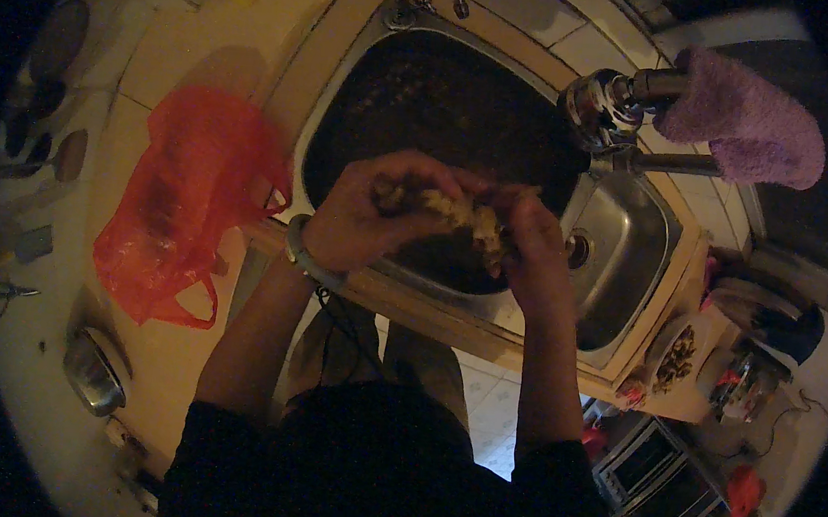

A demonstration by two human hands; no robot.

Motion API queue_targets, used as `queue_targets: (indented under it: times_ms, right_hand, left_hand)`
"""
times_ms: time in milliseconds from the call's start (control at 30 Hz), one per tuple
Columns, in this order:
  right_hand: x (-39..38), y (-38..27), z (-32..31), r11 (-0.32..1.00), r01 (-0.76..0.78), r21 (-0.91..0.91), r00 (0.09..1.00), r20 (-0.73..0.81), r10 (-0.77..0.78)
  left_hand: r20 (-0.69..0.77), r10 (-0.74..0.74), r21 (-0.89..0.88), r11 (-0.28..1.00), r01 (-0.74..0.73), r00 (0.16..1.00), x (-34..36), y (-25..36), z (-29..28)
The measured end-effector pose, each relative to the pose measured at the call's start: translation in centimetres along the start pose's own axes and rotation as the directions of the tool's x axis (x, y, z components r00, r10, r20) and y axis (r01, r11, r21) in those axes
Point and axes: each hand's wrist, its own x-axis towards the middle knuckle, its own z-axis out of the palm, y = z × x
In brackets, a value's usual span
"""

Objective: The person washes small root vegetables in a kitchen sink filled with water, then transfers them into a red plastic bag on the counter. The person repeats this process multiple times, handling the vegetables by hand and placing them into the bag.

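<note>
Over the near part of a large sink, dark inside, both my hands are raised and close together. A lumpy, yellow-brown piece of food stretches between them; its exact kind is unclear in the dim light. My left hand, with a band at the wrist, is curled round the left end, and part of the lump shows in its palm. On the other end, the fingers of my right hand are closed, partly hiding it. Small pale bits show in the sink's dark interior.
A red plastic bag sits on the left counter, a metal bowl nearer. Right of the sink are a small steel basin, a faucet with a pink cloth beyond, and a dish of brown pieces.
</note>
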Motion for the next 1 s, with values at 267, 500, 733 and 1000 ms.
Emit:
queue_targets:
  times_ms: [267,500,733,1000]
  right_hand:
    - [1.0,2.1,-1.4,0.950,-0.226,0.214,0.892,0.438,0.113]
    - [0.8,3.8,-0.4,0.744,-0.348,0.571,0.861,0.509,0.012]
    - [1.4,2.7,-0.5,0.864,-0.278,0.421,0.913,0.395,0.101]
    - [2.1,1.6,0.3,0.605,-0.477,0.637,0.775,0.630,-0.053]
  left_hand:
    - [-0.066,0.016,0.077,0.997,-0.011,0.998,0.6,-1.1,1.1]
    - [-0.013,-0.013,0.150,0.989,0.014,1.000,1.8,-1.8,0.8]
    - [0.001,-0.287,0.068,0.956,0.286,0.958,1.3,-1.4,-0.2]
    - [-0.138,-0.174,-0.113,0.981,0.159,0.975,0.5,-2.5,0.6]
